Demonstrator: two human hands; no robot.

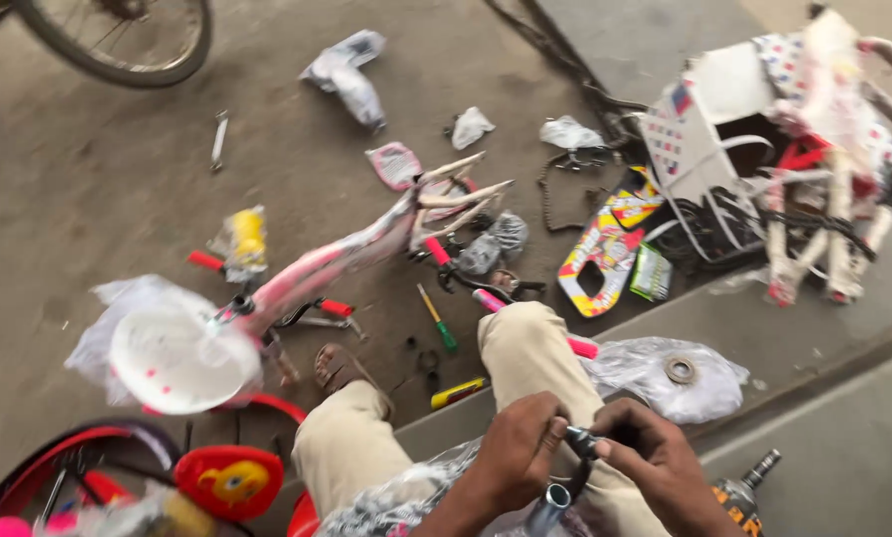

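My left hand (519, 449) and my right hand (653, 455) meet at the bottom middle, above my beige-trousered knees. Both grip a small dark metal part (582, 441) between them. Below it a shiny metal tube (550, 504) sticks up towards the camera, close under my left hand. Crumpled clear plastic wrap (396, 497) lies across my lap. My sandalled foot (339, 368) rests on the concrete floor next to a pink child's bicycle frame (327, 264) lying on its side.
A green-handled screwdriver (436, 318), a yellow tool (458, 392) and a wrench (219, 139) lie on the floor. A white disc (173, 358), a colourful chain guard (605, 249), a white basket (705, 129), wrapped bicycle parts (834, 179) and plastic bags surround me. A power drill (739, 492) is at the bottom right.
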